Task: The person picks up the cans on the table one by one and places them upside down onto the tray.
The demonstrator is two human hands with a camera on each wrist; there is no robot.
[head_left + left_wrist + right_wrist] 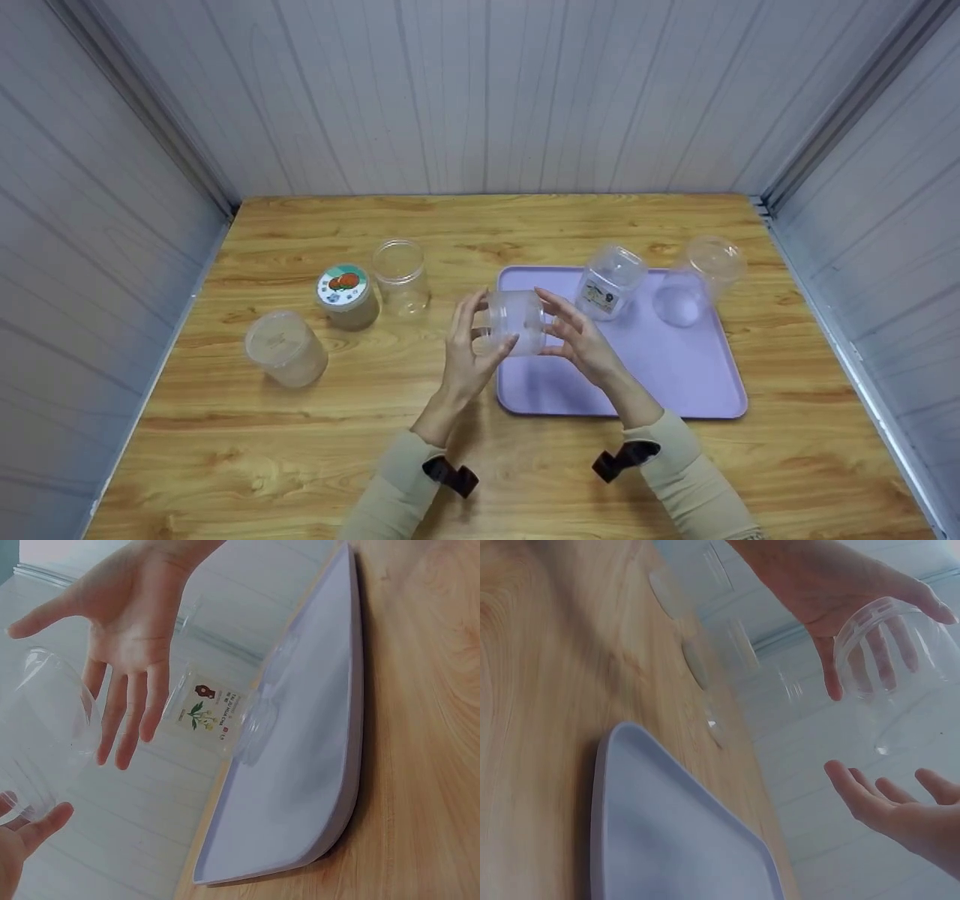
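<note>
Over the left edge of the purple tray [540, 390], a clear plastic jar [519, 326] is held sideways in the air. My left hand [469, 356] grips it around the rim end, with thumb and fingers spread on either side. Facing the jar's base is my right hand [592, 349], its fingers extended; the right wrist view shows a gap between these fingers and the jar. On the tray stand a squarish clear jar [613, 277] with a printed label and, by the right edge, a round clear jar [682, 300].
Left on the wooden table [360, 450] stand a clear jar [403, 281], a jar with a printed lid [346, 289] picturing orange-red fruit, and a cloudy jar [289, 351]. Pale panel walls [487, 97] enclose the back and both sides.
</note>
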